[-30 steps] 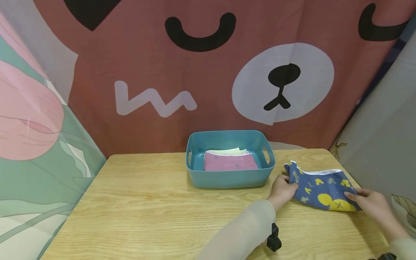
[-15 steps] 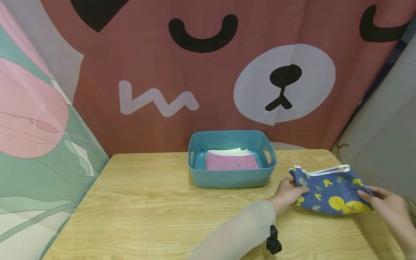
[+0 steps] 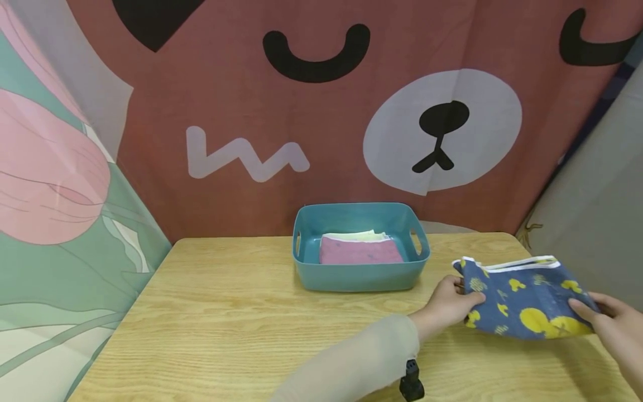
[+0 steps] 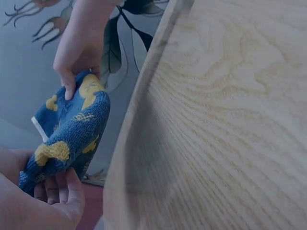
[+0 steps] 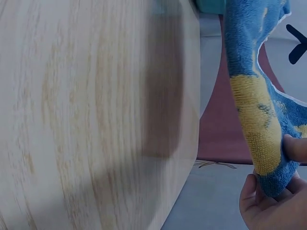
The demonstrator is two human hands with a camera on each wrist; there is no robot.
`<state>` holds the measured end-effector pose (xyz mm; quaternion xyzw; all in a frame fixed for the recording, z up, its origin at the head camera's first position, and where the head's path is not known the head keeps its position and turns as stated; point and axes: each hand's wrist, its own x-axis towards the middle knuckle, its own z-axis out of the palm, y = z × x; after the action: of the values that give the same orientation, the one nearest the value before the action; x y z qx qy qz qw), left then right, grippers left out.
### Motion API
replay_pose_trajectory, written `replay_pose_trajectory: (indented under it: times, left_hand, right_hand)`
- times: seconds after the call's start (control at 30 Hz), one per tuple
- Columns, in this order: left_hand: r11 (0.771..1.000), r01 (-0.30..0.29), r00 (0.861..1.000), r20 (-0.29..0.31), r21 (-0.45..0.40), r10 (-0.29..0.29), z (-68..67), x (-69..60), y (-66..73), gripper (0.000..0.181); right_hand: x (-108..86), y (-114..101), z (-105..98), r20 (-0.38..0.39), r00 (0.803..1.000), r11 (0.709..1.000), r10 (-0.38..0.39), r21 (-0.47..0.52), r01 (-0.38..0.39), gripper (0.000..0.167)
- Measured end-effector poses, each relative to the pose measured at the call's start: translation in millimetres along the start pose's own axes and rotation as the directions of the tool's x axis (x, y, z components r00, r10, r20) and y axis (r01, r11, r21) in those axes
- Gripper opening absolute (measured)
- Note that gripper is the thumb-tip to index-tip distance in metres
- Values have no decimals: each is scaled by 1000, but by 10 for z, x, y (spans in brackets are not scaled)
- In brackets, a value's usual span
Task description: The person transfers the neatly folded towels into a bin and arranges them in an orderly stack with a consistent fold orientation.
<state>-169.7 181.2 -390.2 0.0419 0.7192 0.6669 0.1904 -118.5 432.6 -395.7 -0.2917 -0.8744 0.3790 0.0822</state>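
Note:
A folded blue towel (image 3: 527, 301) with yellow figures and white edging hangs between my two hands above the right side of the table. My left hand (image 3: 449, 301) pinches its left end, thumb on the near face. At the opposite end my right hand (image 3: 615, 324) grips the corner, with the thumb in front and the fingers behind. In the left wrist view the towel (image 4: 72, 129) bends in a fold between both hands. The right wrist view shows the towel's thick folded lower edge (image 5: 256, 124) held off the wood.
A teal plastic basket (image 3: 359, 276) with handle holes stands at the table's back edge. A folded pink towel (image 3: 359, 252) and a pale yellow cloth (image 3: 351, 237) lie in it. Behind the wooden table (image 3: 226, 324) hangs a bear-print curtain (image 3: 326, 123).
Both hands have shifted right with the towel, slightly toward the near side. The towel's upper edge has spread wider. The basket stays in place as the view shifts a little.

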Motion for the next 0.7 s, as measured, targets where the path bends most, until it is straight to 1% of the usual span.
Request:
replay_pose_trajectory:
  times: [0.1,0.17,0.23,0.3,0.47,0.53,0.7]
  left_hand:
    - [1000,-18,999,26,10,18,-28,-58,38,18]
    - [999,-32,998,50,12,32,-50,-94,62,18]
    - [999,-47,997,67,21,46,-78,-127,90,19]
    - [998,-59,995,81,20,57,-105,-158,115,20]
    - [997,-70,994,91,23,68,-177,-220,152,22]
    - [997,-73,993,91,15,71,-208,-242,158,22]
    - [996,-89,990,108,-31,91,-295,-300,164,21]
  right_hand:
    - [-18,1,-25,-19,999,999,-38,-7,38,60]
    - [-30,-10,-40,-17,999,999,-44,14,44,62]
    - [-29,-15,-60,-22,997,997,-68,28,68,61]
    - [-30,-28,-77,-15,997,995,-73,62,74,61]
    - [-60,-60,-95,-7,996,991,-86,106,87,58]
    - [-89,-76,-98,0,996,990,-93,109,92,58]
    - [-155,-114,-105,14,994,984,-106,143,103,57]
